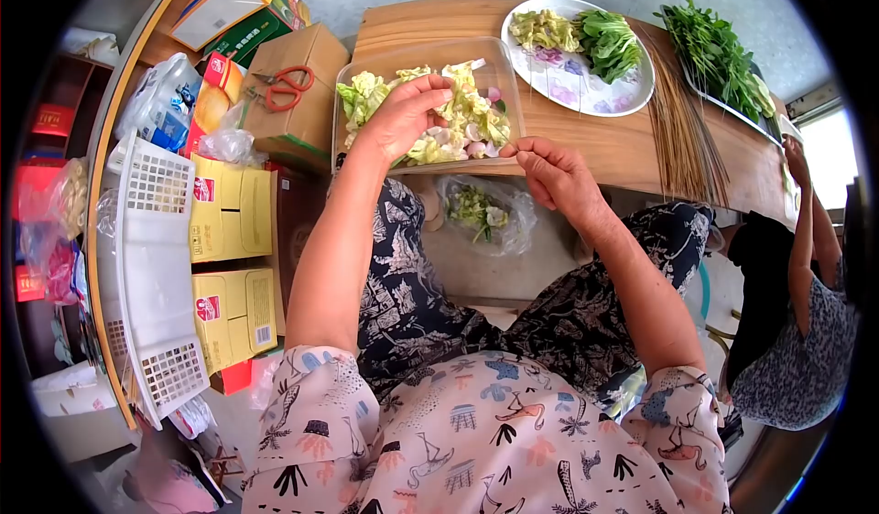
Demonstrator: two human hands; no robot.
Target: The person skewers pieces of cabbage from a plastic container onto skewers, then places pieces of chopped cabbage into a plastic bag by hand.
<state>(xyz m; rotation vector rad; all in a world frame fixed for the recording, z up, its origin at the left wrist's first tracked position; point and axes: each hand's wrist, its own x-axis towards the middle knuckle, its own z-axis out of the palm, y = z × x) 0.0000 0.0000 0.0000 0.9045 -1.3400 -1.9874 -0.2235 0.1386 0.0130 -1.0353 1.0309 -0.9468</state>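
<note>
My left hand (409,119) is over a clear plastic tray (520,102), its thumb and fingertips closed on a piece of pale green lettuce leaf (467,102). More torn leaves (364,95) lie in the tray, along with pinkish-white slices (476,148) that look like radish or onion. By the tray's front right corner, my right hand (557,177) has thumb and forefinger pinched together. Whatever sits in that pinch is too thin or hidden to make out. A bundle of thin brown sticks (687,129) lies on the wooden table (586,148) to the right.
A floral oval plate (586,97) holds two heaps of greens. Leafy greens (719,56) fill another tray at the far right, near another person (797,331). Red scissors (288,88) rest on a cardboard box (307,65) at left. Under the table is a plastic bag of leaves (485,216).
</note>
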